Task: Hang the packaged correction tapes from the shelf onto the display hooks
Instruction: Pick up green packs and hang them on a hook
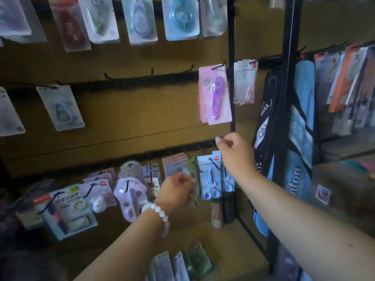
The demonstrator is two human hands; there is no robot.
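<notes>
1. Nearest the camera, at the bottom of the view, a loose batch of flat carded correction-tape packages point(178, 264), green and pale ones, lies on the brown shelf point(229, 250). They appear to be the stock waiting to be hung.

2. Above them, the left hand point(178, 188), with a white beaded bracelet point(160, 214) at the wrist, is curled around what looks like a thin green carded package point(191, 175), pinching it by its edge. The blur makes the grip hard to read exactly. It is held up at the level of the lowest row of hooks, probably so its hang hole can meet a prong.

3. Slightly farther, the right hand point(233, 151) is loosely clenched with thumb and forefinger pinched together; whether it holds anything cannot be told. It sits just beside the black hook rail point(182, 152), likely steadying or reaching for a hook.

4. Under that rail hang pale blue carded scissors packs point(211, 179), next to the left hand.

5. Farther up the brown backboard, a pink carded purple correction tape point(216, 94) hangs on its own black hook, with several bare black hooks point(152, 75) to its left, room for more stock.
</notes>
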